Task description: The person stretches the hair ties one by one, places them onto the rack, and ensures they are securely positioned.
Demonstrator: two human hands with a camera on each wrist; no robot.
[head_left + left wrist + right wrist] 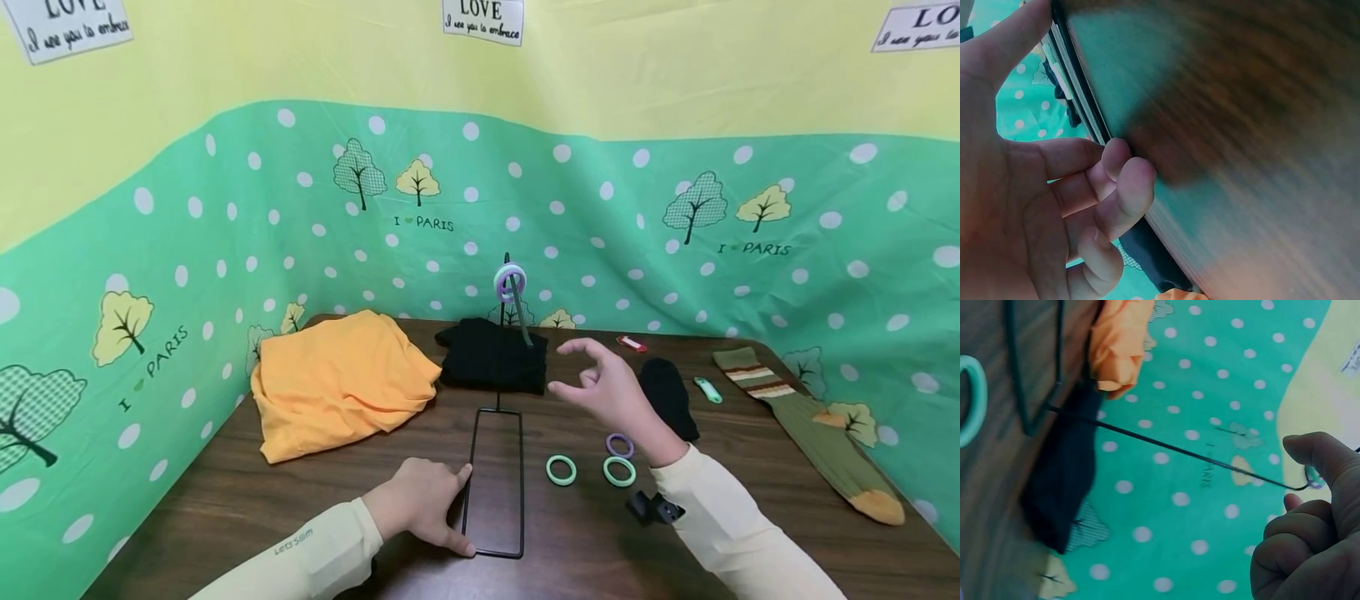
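A black wire stand [522, 483] with a flat rectangular base and upright rises in the middle of the table. Mint and purple rings [510, 282] hang on its arm near the top. My left hand [423, 502] rests at the base's left side, thumb at the front corner and a fingertip against the side rod. In the left wrist view, the other fingers [1135, 190] are loosely bent at the tabletop. My right hand [606, 385] is raised right of the upright, thumb and index spread apart with nothing between them, remaining fingers curled in.
Two mint rings [561, 470] and a purple ring [620, 445] lie right of the base. Orange cloth [345, 383] sits at left, folded black cloth [487, 358] behind the stand. Rightward are a black item [666, 396], a green cutter-like item [707, 390], a red-and-white tag [632, 343] and a striped sock [817, 437].
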